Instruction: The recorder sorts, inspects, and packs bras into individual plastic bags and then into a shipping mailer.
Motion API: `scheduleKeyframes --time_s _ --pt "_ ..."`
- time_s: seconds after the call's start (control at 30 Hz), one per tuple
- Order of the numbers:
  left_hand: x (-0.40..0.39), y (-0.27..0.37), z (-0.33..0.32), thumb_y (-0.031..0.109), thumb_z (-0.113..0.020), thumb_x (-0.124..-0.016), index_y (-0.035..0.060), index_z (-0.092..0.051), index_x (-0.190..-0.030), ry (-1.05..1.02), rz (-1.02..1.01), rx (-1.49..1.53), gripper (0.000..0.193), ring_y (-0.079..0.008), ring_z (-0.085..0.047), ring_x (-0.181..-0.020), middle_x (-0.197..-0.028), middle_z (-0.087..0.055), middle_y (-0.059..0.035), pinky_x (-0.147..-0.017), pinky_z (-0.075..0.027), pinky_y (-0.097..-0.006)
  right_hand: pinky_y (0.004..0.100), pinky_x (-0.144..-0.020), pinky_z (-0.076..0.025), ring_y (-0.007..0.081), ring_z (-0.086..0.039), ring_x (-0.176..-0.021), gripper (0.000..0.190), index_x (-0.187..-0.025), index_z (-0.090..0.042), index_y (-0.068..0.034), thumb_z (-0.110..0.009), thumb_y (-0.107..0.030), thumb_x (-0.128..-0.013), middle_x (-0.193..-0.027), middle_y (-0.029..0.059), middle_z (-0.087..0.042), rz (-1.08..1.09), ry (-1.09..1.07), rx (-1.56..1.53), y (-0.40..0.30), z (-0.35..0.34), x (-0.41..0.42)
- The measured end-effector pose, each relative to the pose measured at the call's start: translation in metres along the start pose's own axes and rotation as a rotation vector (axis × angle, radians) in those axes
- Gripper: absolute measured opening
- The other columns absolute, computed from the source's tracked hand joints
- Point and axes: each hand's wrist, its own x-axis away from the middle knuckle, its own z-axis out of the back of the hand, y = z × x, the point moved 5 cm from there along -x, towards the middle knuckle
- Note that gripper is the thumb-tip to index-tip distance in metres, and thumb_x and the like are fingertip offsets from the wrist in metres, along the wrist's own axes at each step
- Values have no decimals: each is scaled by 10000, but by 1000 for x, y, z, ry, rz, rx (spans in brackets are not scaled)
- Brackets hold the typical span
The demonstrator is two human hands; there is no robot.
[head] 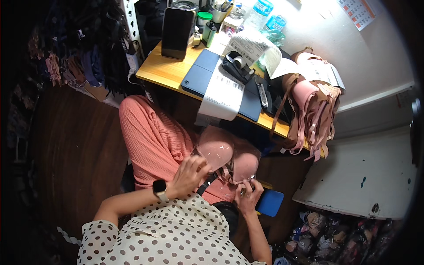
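Note:
A pink padded bra [217,153] in a clear plastic bag lies over my lap, its two cups towards the table edge. My left hand [191,173], with a watch on the wrist, pinches the bag's near left edge. At the bag's near right edge my right hand [247,195] has its fingers bent against the plastic; a ring shows on one finger. Straps of the bra lie between the cups inside the bag. What exactly the fingertips grip is partly hidden.
On the wooden table [155,74] are an upright smartphone [178,33], a blue tablet case [198,71], printed label sheets [222,96], a black tape dispenser [237,68] and plastic bottles [258,15]. Pink and brown bras [306,96] hang over its right end. Bagged garments [328,232] lie lower right.

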Motion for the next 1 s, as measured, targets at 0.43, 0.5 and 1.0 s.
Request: scheduleKeyframes --time_s 0.43,0.5,1.0 --pt "8 -59 -46 194 -522 -748 93 -536 -901 -364 -464 -321 184 -146 -496 -802 -862 -512 -20 -674 -391 -271 334 -737 -410 206 -455 -830 548 -1226 -544 -242 -545 -56 -711 -890 47 -439 263 -332 40 42 -22 50" --pt "9 -64 -47 211 -516 -773 98 -524 -927 -365 -483 -340 191 -140 -494 -820 -860 -505 -10 -677 -390 -274 337 -739 -403 208 -458 -829 524 -1220 -545 -255 -545 -89 -723 -888 50 -435 236 -444 22 39 -31 51" --pt "1 -25 -77 410 -616 -722 252 -271 -1384 -365 -456 -263 763 -304 -207 -1321 -1442 -196 -107 -1025 -164 -586 378 -818 -361 172 -503 -688 507 -1209 -539 -89 -658 -223 -735 -679 23 -499 149 -364 -27 30 -36 54"
